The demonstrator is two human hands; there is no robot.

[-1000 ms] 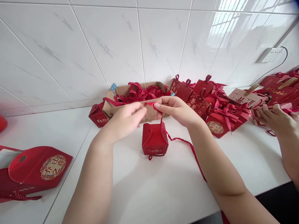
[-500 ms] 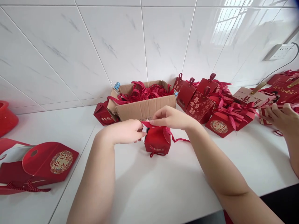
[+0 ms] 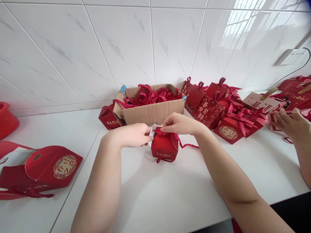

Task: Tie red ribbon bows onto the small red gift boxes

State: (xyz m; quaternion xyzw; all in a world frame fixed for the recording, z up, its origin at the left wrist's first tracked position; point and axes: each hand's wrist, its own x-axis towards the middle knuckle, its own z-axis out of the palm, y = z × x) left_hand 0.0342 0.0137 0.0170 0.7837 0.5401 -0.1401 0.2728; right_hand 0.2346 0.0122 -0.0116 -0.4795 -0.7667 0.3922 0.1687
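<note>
A small red gift box (image 3: 164,146) stands on the white counter in front of me, with gold lettering and a twisted cord on its near side. At its left, my left hand (image 3: 140,134) pinches a flap (image 3: 152,131) whose pale inner face shows. Above the box top, the bent fingers of my right hand (image 3: 177,123) press together on a crimson strip that looks like ribbon (image 3: 157,130). A loose ribbon end (image 3: 189,145) trails from the box's right side onto the counter. Some of my left fingertips are hidden behind the flap.
Behind the box stands a cardboard carton (image 3: 153,112) full of red ribbons (image 3: 157,95). Several finished red boxes (image 3: 209,111) crowd the right back. Open red boxes (image 3: 48,168) lie at the left, near a red pot (image 3: 7,121). Another person's hand (image 3: 289,121) rests on a box at far right.
My right hand has shifted slightly right and down over the box top. The strip near its fingertips now stretches less far left. My left hand stays at the flap.
</note>
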